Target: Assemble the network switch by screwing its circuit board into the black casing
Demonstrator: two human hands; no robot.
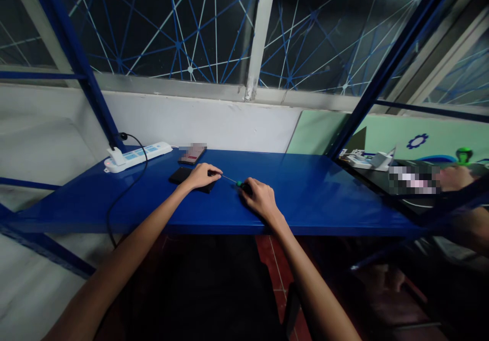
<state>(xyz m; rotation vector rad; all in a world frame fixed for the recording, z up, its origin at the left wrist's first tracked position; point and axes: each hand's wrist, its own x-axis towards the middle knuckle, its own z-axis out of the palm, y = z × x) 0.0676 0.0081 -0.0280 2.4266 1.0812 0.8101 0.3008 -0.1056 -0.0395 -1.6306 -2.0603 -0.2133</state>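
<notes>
My left hand rests on a flat black device lying on the blue table, fingers curled over its right end. My right hand is closed round the green-and-black handle of a small screwdriver. The thin shaft points left toward the device and its tip sits by my left fingertips. Both hands are close together near the table's middle.
A white power strip with a plug and black cable lies at the back left. A second phone-like device lies behind the black one. To the right, another person's hand works at a neighbouring bench with white items.
</notes>
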